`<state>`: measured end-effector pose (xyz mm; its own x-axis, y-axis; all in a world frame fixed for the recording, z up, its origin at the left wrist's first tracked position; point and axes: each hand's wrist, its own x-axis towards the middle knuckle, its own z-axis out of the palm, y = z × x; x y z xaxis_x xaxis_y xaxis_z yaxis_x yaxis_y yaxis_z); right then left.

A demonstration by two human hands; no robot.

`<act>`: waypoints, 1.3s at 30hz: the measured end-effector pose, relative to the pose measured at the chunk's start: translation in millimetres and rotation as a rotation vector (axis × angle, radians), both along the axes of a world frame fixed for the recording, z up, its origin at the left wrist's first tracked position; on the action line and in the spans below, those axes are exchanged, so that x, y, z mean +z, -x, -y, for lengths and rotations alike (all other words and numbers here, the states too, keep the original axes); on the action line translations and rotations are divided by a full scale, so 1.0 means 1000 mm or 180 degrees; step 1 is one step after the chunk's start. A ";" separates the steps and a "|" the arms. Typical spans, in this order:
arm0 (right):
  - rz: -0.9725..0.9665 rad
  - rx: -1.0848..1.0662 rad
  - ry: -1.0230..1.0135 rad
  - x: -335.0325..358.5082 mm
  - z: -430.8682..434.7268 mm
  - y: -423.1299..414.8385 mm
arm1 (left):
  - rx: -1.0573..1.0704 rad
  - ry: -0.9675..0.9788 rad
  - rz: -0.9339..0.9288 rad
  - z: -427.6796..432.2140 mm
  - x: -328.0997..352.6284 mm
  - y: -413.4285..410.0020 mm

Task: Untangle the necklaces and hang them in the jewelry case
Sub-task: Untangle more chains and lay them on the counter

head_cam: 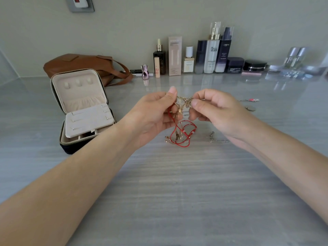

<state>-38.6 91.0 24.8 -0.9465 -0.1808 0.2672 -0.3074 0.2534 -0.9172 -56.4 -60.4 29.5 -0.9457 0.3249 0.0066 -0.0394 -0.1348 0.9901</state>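
Observation:
A tangle of gold chain (184,100) is stretched between my two hands above the table. My left hand (156,112) pinches its left end between thumb and fingers. My right hand (213,110) pinches the right end. A red cord necklace (182,132) hangs from the tangle and its loop lies on the table with small gold pendants. The jewelry case (83,107) stands open at the left, with a beige lining, hooks in the lid and a flap over the base. A thin silver chain (217,139) lies on the table under my right wrist.
A brown leather bag (83,65) lies behind the case. Several cosmetic bottles and jars (209,55) line the back wall. A chain with a red-and-white charm (253,100) and a round pendant (250,108) lie right of my right hand. The grey tabletop (168,183) stretches toward me.

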 end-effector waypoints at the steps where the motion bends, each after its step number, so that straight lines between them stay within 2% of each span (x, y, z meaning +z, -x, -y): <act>1: 0.0039 0.0013 0.0070 0.000 0.000 0.000 | 0.0001 -0.0027 0.0018 0.000 0.000 0.000; 4: 0.0289 0.0093 0.0498 0.004 -0.001 -0.002 | -0.0002 -0.0101 0.0059 0.000 0.001 0.000; 7: 0.0408 0.0134 0.0624 0.008 -0.004 -0.005 | 0.0023 -0.0070 0.0051 0.002 0.001 0.000; 13: 0.0490 -0.0055 0.0434 0.008 -0.008 -0.004 | 0.0169 0.0207 -0.0109 0.004 0.002 0.000; 19: 0.0199 -0.0355 -0.0407 0.007 -0.008 -0.005 | 0.0245 0.0233 -0.0174 0.006 0.002 0.001; 22: -0.0026 -0.0397 -0.0319 0.009 -0.007 -0.008 | 0.0237 0.0319 -0.0170 0.006 0.002 0.001; 27: -0.0062 -0.0495 -0.0101 0.013 -0.007 -0.010 | 0.0327 0.0536 -0.0213 0.006 0.000 0.001; 32: 0.0068 -0.0598 0.0028 0.012 -0.012 -0.008 | 0.0463 0.1101 -0.0479 0.008 -0.002 0.002; 36: 0.0162 -0.0586 0.0025 0.010 -0.011 -0.007 | 0.0606 0.1764 -0.0928 0.008 -0.004 0.002; 39: 0.0234 -0.0539 -0.0365 0.008 -0.012 -0.006 | 0.0610 0.2182 -0.1190 0.009 -0.005 0.001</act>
<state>-32.7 102.6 32.9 -0.9821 -0.0428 0.1832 -0.1849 0.3997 -0.8978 -57.6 -69.5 24.6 -0.9600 0.2038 0.1918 0.2734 0.5370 0.7980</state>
